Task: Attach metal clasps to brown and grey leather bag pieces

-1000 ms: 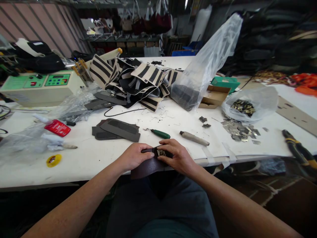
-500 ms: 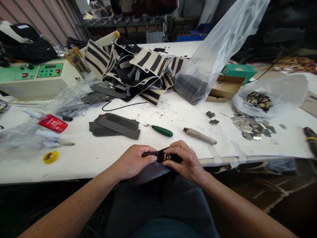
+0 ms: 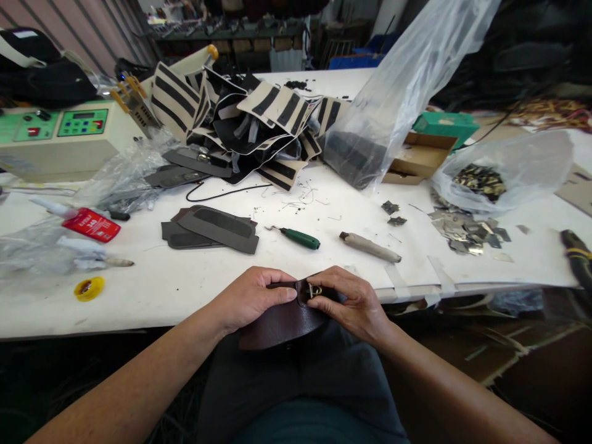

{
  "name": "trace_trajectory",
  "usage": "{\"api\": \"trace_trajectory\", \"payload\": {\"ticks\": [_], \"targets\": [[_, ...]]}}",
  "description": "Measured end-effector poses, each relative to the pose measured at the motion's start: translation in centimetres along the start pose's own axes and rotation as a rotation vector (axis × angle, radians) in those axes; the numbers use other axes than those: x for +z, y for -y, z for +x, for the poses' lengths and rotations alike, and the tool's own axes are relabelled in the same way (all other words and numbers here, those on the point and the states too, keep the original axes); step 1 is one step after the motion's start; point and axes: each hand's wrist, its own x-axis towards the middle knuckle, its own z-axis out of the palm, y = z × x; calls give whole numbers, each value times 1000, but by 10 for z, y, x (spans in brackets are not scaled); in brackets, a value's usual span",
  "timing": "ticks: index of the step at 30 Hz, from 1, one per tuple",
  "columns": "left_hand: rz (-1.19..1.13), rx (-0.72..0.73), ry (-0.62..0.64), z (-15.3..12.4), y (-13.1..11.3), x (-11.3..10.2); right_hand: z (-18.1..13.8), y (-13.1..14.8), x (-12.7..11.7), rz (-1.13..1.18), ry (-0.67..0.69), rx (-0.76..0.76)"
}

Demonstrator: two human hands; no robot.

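A dark brown leather piece (image 3: 280,325) is held up over my lap at the table's front edge. My left hand (image 3: 253,299) grips its upper edge, thumb on the near face and fingers behind. Between thumb and fingers of my right hand (image 3: 349,299) is a small brass-coloured metal clasp (image 3: 314,290), set against the leather's upper right part. How the clasp meets the leather is partly hidden by the fingers. Beyond my hands lie a green-handled hook tool (image 3: 300,238) and a wrapped, stick-like tool (image 3: 370,248).
Grey and brown flap pieces (image 3: 217,229) are stacked left of the hook tool. Striped panels (image 3: 277,108) pile up behind. At right are loose metal plates (image 3: 467,231), a plastic bag of brass parts (image 3: 527,176) and pliers (image 3: 578,256). A red glue bottle (image 3: 92,225) and yellow tape (image 3: 89,288) lie left.
The leather piece has tilted so more of its brown face shows toward me. My right hand still pinches the clasp; my left thumb has shifted slightly right. The view has shifted slightly.
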Motion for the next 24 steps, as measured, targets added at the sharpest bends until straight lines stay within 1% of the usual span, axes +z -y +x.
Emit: {"api": "trace_trajectory", "payload": {"ticks": [6, 9, 14, 19, 21, 24], "targets": [[-120, -90, 23, 3, 2, 11, -8, -3, -4, 8, -23, -24], [-135, -103, 28, 5, 3, 16, -11, -4, -7, -7, -16, -29], [-42, -99, 4, 9, 0, 25, -15, -6, -13, -26, -1, -39], [10, -96, 23, 15, -4, 30, -19, -8, -17, -34, 9, -48], [71, -77, 18, 17, -6, 32, -20, -8, -17, -53, 9, -54], [225, -9, -10, 17, -9, 35, -22, -8, -16, -103, 9, -76]]}}
